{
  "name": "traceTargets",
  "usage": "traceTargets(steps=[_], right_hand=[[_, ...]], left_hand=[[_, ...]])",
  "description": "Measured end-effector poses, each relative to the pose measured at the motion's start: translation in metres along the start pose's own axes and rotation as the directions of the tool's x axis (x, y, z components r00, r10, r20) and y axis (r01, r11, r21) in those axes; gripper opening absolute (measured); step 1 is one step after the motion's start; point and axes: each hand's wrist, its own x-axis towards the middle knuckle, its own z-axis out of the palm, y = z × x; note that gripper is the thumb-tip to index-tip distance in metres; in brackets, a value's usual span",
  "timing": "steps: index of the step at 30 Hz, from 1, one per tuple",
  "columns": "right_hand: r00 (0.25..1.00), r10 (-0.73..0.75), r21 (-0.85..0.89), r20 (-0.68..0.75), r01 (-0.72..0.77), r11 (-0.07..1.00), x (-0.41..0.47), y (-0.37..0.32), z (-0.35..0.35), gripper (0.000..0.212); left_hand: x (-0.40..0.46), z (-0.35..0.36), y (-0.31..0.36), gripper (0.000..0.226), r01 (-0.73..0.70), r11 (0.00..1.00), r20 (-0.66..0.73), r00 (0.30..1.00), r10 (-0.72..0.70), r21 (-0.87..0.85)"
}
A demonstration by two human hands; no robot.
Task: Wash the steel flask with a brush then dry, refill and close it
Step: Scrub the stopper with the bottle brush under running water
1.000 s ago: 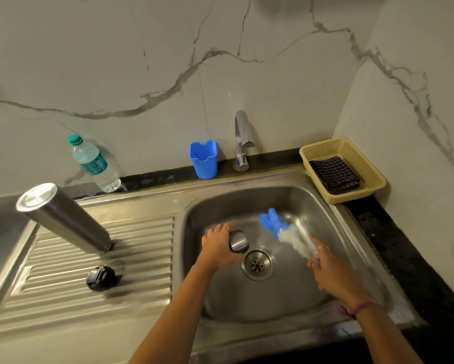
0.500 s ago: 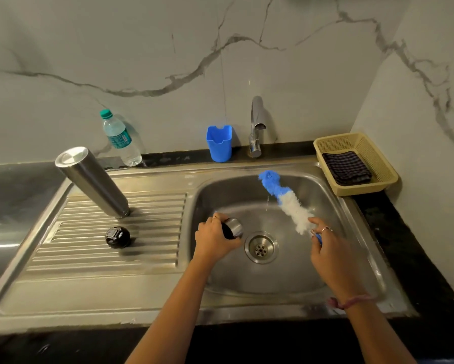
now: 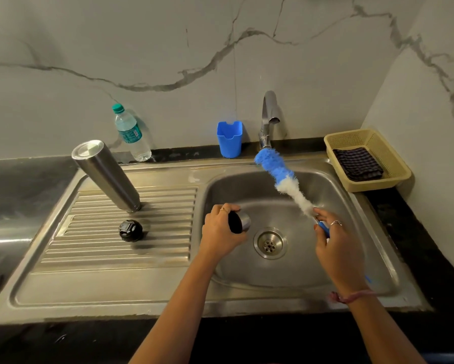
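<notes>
The steel flask (image 3: 107, 174) stands upside down on the ribbed drainboard, mouth down. A black stopper (image 3: 130, 230) lies in front of it. Over the sink basin (image 3: 351, 219), my left hand (image 3: 220, 232) grips the flask's small steel cap (image 3: 243, 222), whose dark inside faces me. My right hand (image 3: 336, 243) holds the blue handle of a bottle brush (image 3: 281, 177). Its white and blue bristles point up and back toward the tap (image 3: 269, 116). The brush is clear of the cap.
A plastic water bottle (image 3: 130, 132) stands against the wall behind the flask. A blue holder cup (image 3: 229, 139) sits left of the tap. A yellow basket (image 3: 388, 177) with a dark checked cloth (image 3: 357, 164) sits right of the sink. The drain (image 3: 270, 243) lies between my hands.
My right hand has lifted the brush up and away from the cap, its head now near the tap. The left hand keeps hold of the cap. The view has tilted downward.
</notes>
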Motion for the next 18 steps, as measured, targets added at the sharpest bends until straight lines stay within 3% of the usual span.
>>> traceTargets(steps=[8,13,18], right_hand=[[0.991,0.029,0.158,-0.132,-0.008,0.987,-0.004,-0.036,0.019,0.033],[0.99,0.14,0.201,-0.025,-0.133,0.971,-0.015,-0.038,0.042,0.035],[0.974,0.226,0.208,-0.005,-0.22,0.953,-0.03,-0.051,0.056,0.034]], left_hand=[[0.006,-0.025,-0.009,0.071,-0.078,0.99,-0.014,0.997,0.077,-0.12],[0.006,-0.028,-0.026,0.085,-0.041,0.997,0.053,0.998,0.045,-0.07],[-0.003,-0.029,-0.041,0.089,-0.016,0.99,0.087,0.996,0.028,-0.138]])
